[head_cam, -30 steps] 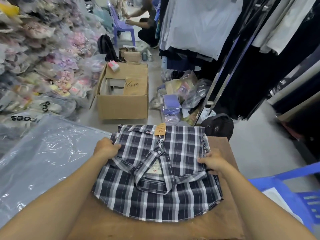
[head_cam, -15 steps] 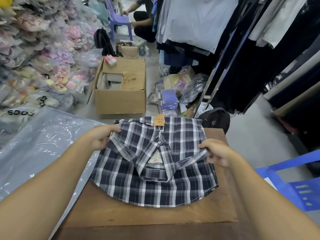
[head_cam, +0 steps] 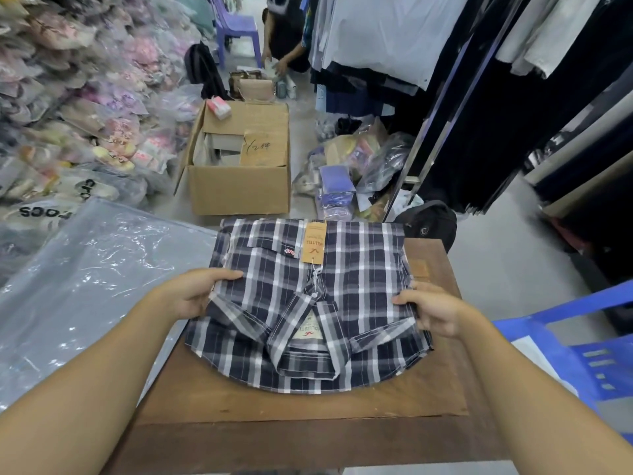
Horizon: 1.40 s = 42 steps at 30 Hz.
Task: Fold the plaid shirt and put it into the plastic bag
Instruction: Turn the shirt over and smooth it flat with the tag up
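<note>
Plaid shirt point(head_cam: 342, 269): folded, lying collar-near on the wooden table point(head_cam: 301, 402), its far edge reaching the table's far side.
Left hand point(head_cam: 195, 293): at the shirt's left edge, fingers closed on the fabric, thumb on top.
Right hand point(head_cam: 431, 308): at the shirt's right edge, fingers curled around the fold, thumb on top.
Paper tag point(head_cam: 313, 243): orange, resting on the shirt's far part.
Plastic bag point(head_cam: 85, 279): clear, spread flat left of the table, just beside the shirt.
Cardboard box point(head_cam: 239, 166): open, on the floor beyond the table.
Blue chair point(head_cam: 582, 341): right of the table.
</note>
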Available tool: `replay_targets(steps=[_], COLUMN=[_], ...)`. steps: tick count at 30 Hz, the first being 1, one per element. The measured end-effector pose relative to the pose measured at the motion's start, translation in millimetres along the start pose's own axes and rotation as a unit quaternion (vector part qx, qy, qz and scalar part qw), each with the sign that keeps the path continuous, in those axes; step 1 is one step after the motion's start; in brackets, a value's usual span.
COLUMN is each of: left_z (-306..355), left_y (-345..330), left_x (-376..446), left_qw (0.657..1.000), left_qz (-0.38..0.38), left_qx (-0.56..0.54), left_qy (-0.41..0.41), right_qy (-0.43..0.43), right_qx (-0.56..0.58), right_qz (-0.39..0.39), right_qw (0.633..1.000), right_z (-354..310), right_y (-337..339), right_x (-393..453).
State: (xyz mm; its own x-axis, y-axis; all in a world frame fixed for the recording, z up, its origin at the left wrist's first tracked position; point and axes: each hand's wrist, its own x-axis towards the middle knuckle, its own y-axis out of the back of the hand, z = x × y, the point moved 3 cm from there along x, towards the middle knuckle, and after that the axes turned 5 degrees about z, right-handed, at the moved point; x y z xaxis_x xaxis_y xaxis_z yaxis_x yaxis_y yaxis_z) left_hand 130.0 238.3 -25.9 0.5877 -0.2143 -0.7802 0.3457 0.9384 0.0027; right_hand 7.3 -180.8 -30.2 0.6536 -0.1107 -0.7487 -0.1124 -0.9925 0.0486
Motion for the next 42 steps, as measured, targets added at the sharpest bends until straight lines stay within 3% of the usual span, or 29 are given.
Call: replay_targets(steps=[3,6,9,12,17,19,22,26,31,36,39,42], left_z=[-1,-17,-32,-33,-24,-25,-33,-36,-35,-25,2,30], left_y=[5,6,1,1,9,5,1,-1,2,9,18,23], left_x=[-5,-4,-3,-1,3,2,4,9,6,-12,-13,4], left_qw=[0.999,0.997,0.997,0.999,0.995,0.996,0.998,0.999,1.000,0.983,0.958,0.952], left_qz=[-0.036,-0.077,-0.055,-0.030,-0.054,-0.045,-0.008,0.016,0.003,-0.047,0.024,0.160], left_qx=[-0.025,-0.004,0.035,0.040,-0.080,-0.074,-0.056,-0.043,-0.012,0.152,0.274,0.261], left_qy=[0.000,0.013,0.028,0.017,-0.021,-0.020,-0.013,-0.026,0.005,0.090,0.086,-0.007], right_qy=[0.004,-0.027,-0.030,-0.019,0.052,0.083,0.145,0.176,0.121,-0.053,-0.036,0.091], right_qx=[0.037,-0.068,-0.129,-0.084,0.020,-0.004,-0.151,-0.194,-0.265,-0.312,-0.366,-0.243], right_qz=[-0.014,0.012,0.041,0.030,-0.005,0.036,0.119,0.160,0.147,0.045,0.060,0.205], right_qw=[0.999,0.997,0.990,0.996,0.998,0.996,0.971,0.952,0.945,0.947,0.928,0.944], right_z=[3,21,31,32,19,14,12,10,3,5,-20,-46], right_y=[10,12,8,6,7,5,-2,-7,-8,4,7,11], right_x=[-2,-2,-1,-2,-1,0,1,3,1,-6,-8,9])
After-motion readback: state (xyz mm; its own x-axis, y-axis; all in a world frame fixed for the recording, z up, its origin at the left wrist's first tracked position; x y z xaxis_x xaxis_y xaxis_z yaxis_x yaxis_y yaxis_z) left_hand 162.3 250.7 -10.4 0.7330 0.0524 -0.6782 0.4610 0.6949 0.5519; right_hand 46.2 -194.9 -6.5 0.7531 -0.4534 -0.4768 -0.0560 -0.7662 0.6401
